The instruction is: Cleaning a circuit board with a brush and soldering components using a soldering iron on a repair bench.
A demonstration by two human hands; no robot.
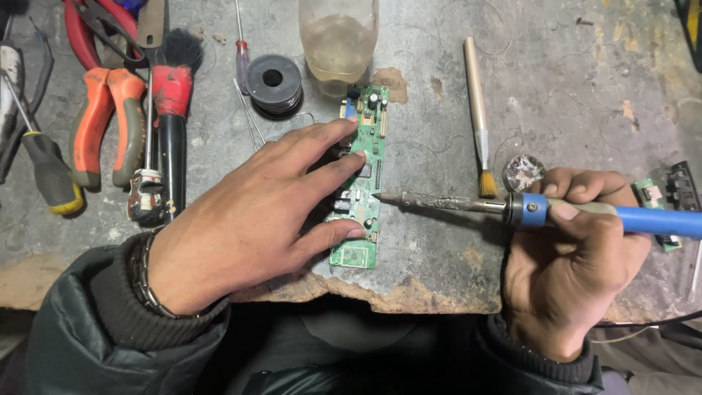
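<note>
Head view looks straight down on my two hands over the scarred grey counter [556, 80]. My left hand [248, 219] lies flat with its fingers [333, 170] spread and released, gripping nothing; the fingertips press on the long narrow green circuit board [363, 183], which lies lengthwise away from me near the counter's chipped front edge. My right hand [578, 256] is clenched around the blue-handled soldering iron [541, 211], fingers wrapped over the handle, thumb on top. The iron lies nearly level, pointing left, and its dark crusted tip touches the right edge of the board about midway along.

Just beyond the board's far end stands a cloudy clear plastic bottle [338, 44], with a dark spool of solder wire [273, 84] beside it. A small wooden-handled brush [477, 110] lies to the right of the board, its bristles near the iron's shaft. At far left lie orange-handled pliers [108, 124], a red and black brush [172, 110] and a yellow-tipped black screwdriver [50, 172].
</note>
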